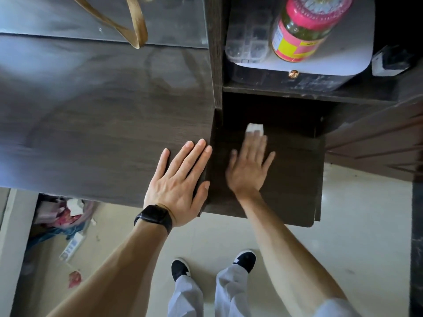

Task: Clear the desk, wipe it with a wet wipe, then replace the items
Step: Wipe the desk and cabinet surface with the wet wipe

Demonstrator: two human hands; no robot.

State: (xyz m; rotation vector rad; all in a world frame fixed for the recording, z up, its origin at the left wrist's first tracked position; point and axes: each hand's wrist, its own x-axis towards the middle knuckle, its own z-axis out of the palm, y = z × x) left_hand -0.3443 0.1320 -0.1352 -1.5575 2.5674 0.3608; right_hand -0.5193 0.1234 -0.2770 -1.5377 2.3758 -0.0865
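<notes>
Forearms reach forward above the floor. Left hand (pixel 180 179), wearing a black watch (pixel 153 217), lies flat on the dark tabletop (pixel 91 122) at its right edge, fingers (pixel 194 152) straight and slightly spread, apparently as a brace. Right hand (pixel 248 165), motion-blurred, rests on the lower shelf (pixel 293 179) beside the tabletop, its fingers extended and pressing the white wet wipe (pixel 254 127) onto the wood. The wipe shows just beyond the fingertips. For a thorough pass, pressure should be even across the wipe, with overlapping strokes carried into the shelf's back corners. Farthest, a pink-lidded jar (pixel 304 28) stands in the compartment above.
</notes>
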